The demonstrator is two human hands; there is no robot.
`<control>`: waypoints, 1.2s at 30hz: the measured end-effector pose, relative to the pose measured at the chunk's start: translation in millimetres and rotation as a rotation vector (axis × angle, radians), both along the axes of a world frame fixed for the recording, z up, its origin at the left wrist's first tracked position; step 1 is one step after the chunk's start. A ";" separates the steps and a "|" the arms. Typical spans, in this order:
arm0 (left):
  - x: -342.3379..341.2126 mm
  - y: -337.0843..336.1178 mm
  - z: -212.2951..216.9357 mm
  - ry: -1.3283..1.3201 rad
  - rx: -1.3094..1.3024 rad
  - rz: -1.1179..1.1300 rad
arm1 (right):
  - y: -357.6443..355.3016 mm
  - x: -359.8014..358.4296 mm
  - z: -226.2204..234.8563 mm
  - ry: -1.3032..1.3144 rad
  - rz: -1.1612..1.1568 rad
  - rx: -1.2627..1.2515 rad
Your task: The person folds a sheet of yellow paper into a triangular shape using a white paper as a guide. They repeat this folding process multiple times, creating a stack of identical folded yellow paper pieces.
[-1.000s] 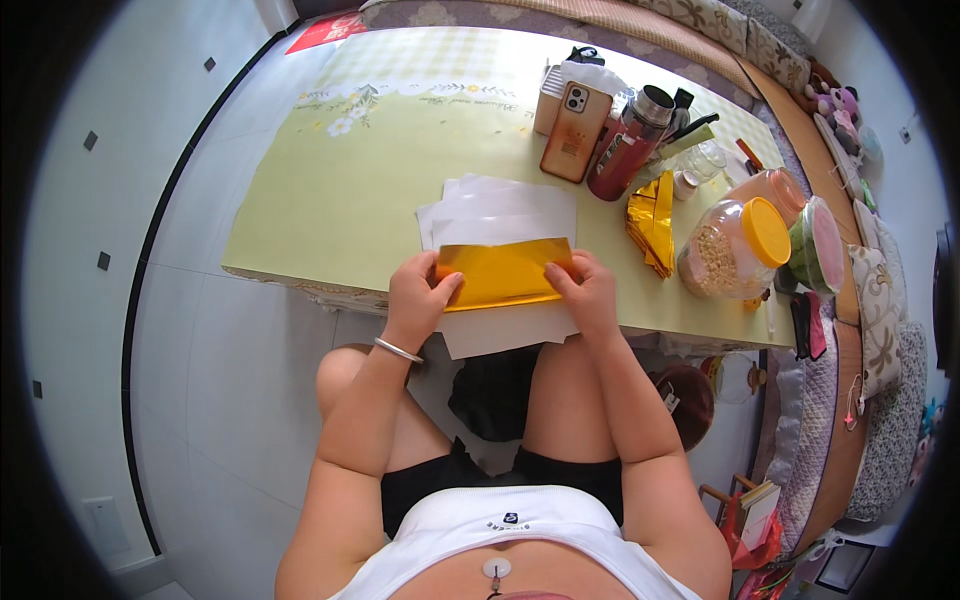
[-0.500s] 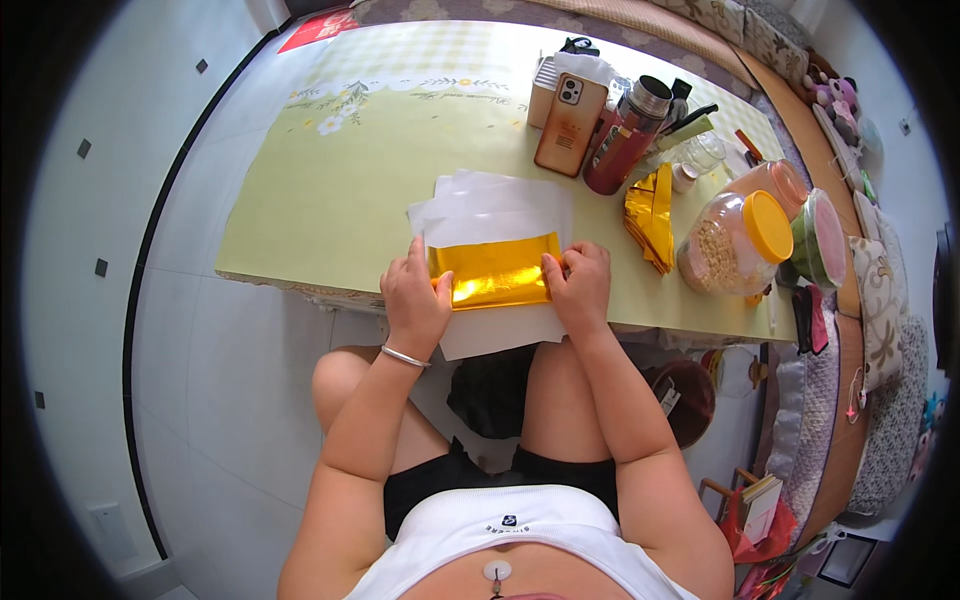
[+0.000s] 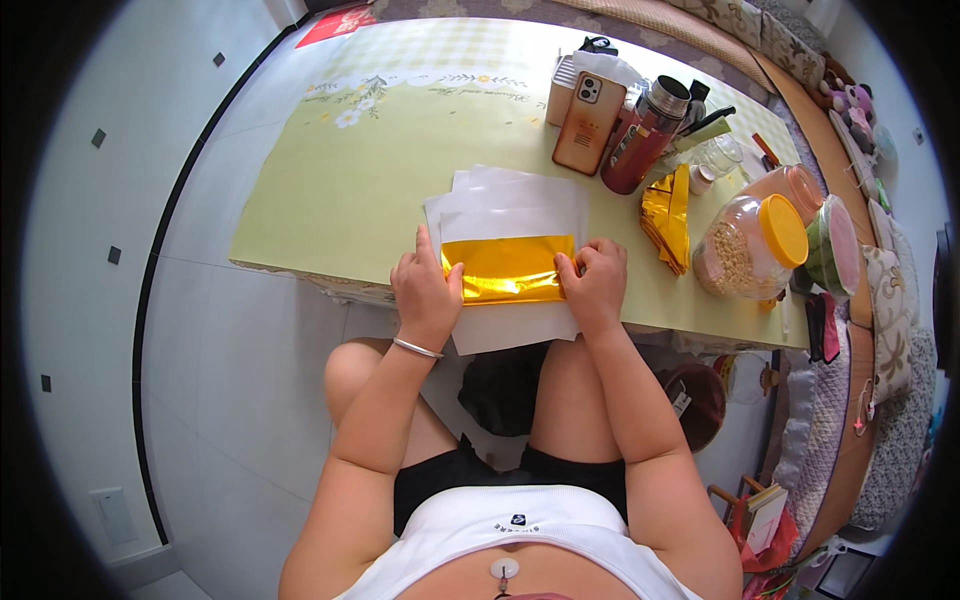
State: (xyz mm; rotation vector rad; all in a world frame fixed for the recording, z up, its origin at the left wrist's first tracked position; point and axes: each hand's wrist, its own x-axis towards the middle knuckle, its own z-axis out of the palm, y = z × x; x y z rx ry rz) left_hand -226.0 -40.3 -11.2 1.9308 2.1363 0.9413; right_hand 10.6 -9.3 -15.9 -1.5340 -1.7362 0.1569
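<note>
A sheet of shiny gold foil paper [image 3: 508, 268] lies folded into a flat band on a stack of white sheets [image 3: 510, 205] at the near edge of a yellow-green table [image 3: 380, 150]. My left hand [image 3: 424, 290], with a silver bracelet on the wrist, presses the band's left end. My right hand [image 3: 595, 285] presses its right end with bent fingers. The white stack overhangs the table edge toward my lap.
To the right lie folded gold foil pieces [image 3: 668, 215], a clear jar with a yellow lid [image 3: 752, 245] and a green-lidded jar [image 3: 828, 248]. Farther back stand a phone in an orange case [image 3: 588, 122], a dark red flask [image 3: 645, 135] and a small glass [image 3: 718, 155].
The gold sheet has gone from a taller shape to a narrower folded band, and both hands have shifted to its two ends.
</note>
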 end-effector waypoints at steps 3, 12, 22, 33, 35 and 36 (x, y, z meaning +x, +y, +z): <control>4.2 -1.0 9.4 0.195 0.155 -0.008 | -0.1 1.9 -0.7 -0.002 -0.003 -0.010; 7.7 -0.5 5.3 0.081 0.136 -0.595 | -0.2 0.0 0.4 -0.016 -0.009 -0.010; 16.4 -20.8 16.1 0.443 -0.018 -0.683 | -2.3 3.0 -1.3 -0.011 0.016 0.036; 12.7 -20.7 4.9 0.481 -0.042 -0.698 | -38.8 -35.7 -1.5 -0.294 0.549 -0.114; 8.3 -18.6 -0.3 0.484 -0.044 -0.711 | -41.1 -24.3 -23.7 -0.370 0.508 -0.022; 2.9 -19.9 0.5 0.490 -0.068 -0.724 | -39.6 -16.4 -22.0 -0.406 0.498 -0.034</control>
